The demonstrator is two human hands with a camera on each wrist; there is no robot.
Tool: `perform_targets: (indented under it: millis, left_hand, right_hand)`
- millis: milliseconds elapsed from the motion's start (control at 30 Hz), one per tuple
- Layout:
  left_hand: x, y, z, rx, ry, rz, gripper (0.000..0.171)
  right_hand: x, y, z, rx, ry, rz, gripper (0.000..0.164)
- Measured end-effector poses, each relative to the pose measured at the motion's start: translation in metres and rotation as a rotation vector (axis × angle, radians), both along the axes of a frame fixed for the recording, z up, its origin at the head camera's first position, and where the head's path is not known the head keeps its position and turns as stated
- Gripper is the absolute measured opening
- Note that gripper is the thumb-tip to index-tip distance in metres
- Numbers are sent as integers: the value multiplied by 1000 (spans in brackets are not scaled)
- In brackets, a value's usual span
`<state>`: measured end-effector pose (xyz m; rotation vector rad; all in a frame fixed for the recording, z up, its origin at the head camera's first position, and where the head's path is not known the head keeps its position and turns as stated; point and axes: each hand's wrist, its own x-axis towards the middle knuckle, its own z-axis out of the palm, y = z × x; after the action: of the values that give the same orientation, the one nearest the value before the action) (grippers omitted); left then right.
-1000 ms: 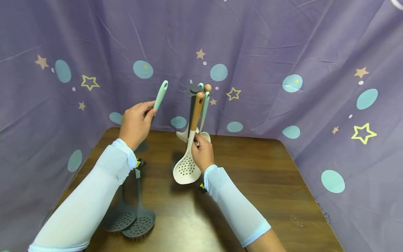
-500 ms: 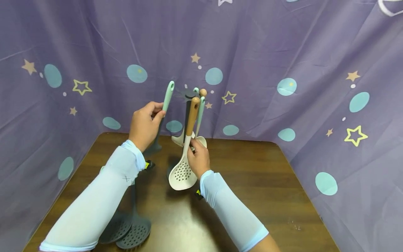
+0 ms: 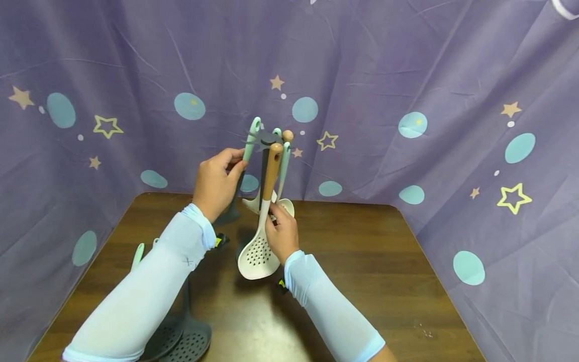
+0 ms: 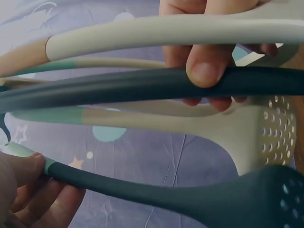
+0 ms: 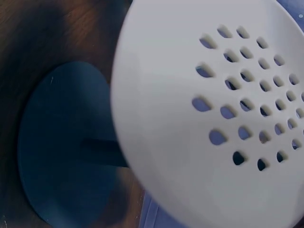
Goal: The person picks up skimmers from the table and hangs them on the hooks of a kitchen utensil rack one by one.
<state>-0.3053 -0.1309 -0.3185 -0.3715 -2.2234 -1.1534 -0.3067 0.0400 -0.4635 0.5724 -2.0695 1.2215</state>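
My left hand (image 3: 217, 183) pinches the mint handle of a dark skimmer (image 4: 280, 194) between thumb and fingers. The skimmer hangs upright, its handle end beside the hooked top of a dark utensil stand (image 3: 264, 173). Whether it touches a hook I cannot tell. My right hand (image 3: 282, 234) grips the stand's post partway down, thumb visible on it in the left wrist view. A white skimmer (image 3: 259, 254) with a wooden handle hangs at the front. Behind it hang other pale utensils, partly hidden. The right wrist view shows the stand's round base (image 5: 61, 142).
Two more dark skimmers (image 3: 190, 342) lie overlapping on the wooden table (image 3: 362, 261) at the front left, partly under my left sleeve. A purple patterned curtain (image 3: 362, 65) surrounds the table's back and sides. Black pieces with yellow marks sit by both wrists.
My left hand has carried the skimmer rightward, from well left of the stand to right beside its hooks. The right hand keeps its grip on the post. The head view has shifted slightly.
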Motion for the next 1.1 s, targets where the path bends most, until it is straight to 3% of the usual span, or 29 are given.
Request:
perform_targets:
  millis: [467,1100]
  left_hand:
    - [1,4,7,23,88,0,24]
    - [1,9,-9,43,-16,-82,25]
  right_hand:
    - [1,-1,8,-16,9,7,21]
    - [3,-2,-1,-12,6,-21,23]
